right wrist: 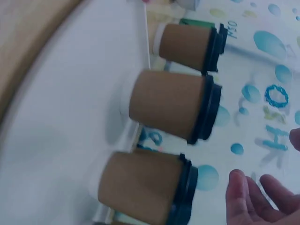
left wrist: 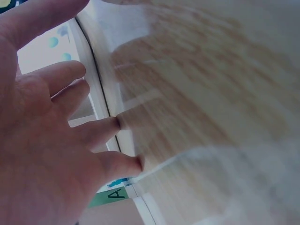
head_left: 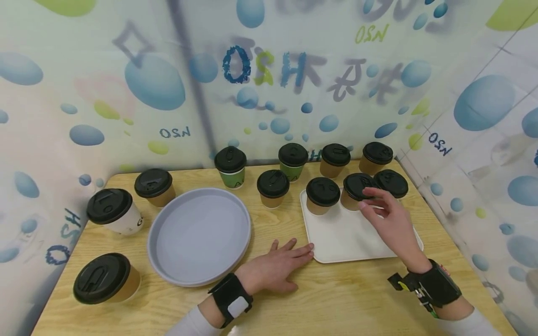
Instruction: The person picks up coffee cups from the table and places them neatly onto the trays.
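While three brown lidded cups stand on the white tray, the middle cup sits just under the right hand, whose loosely spread fingers hover at its lid, gripping nothing. Eight more lidded cups stand on the wooden table: five brown, two green, one white. One round grey tray lies left. Bubble-printed curtains enclose the table. The left hand lies flat, fingers straight, fingertips touching the white tray's edge.
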The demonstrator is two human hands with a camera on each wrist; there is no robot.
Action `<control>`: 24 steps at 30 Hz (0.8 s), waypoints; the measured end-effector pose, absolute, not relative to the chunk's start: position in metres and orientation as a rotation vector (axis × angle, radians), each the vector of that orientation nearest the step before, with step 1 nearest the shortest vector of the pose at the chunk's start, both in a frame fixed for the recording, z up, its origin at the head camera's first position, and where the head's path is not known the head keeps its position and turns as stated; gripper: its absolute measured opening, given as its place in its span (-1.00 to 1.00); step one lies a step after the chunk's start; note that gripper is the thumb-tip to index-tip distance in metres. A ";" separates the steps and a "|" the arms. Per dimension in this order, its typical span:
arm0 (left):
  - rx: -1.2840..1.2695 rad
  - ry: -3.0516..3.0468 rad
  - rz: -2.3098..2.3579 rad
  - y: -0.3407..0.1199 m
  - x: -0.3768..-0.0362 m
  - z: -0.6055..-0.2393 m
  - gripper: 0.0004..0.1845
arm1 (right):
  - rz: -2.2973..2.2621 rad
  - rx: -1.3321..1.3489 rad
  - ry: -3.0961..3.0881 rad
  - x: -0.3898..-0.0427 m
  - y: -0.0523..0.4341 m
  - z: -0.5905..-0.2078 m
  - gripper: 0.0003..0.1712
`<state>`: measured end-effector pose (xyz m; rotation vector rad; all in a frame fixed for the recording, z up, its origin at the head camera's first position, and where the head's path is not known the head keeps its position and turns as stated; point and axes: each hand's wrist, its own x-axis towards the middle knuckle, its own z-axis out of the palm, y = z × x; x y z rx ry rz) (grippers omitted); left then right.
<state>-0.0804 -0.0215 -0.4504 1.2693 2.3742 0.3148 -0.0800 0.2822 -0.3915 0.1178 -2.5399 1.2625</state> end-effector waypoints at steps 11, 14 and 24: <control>1.264 2.367 0.330 -0.022 -0.083 -0.450 -0.15 | 1.099 -0.097 -2.462 -0.135 0.335 -0.371 -0.46; 1.265 2.369 0.327 -0.022 -0.082 -0.451 -0.15 | 1.059 -0.137 -2.475 -0.151 0.345 -0.372 -0.42; 1.243 2.359 0.350 -0.022 -0.082 -0.453 -0.14 | 0.948 -0.140 -2.566 -0.190 0.370 -0.369 -0.32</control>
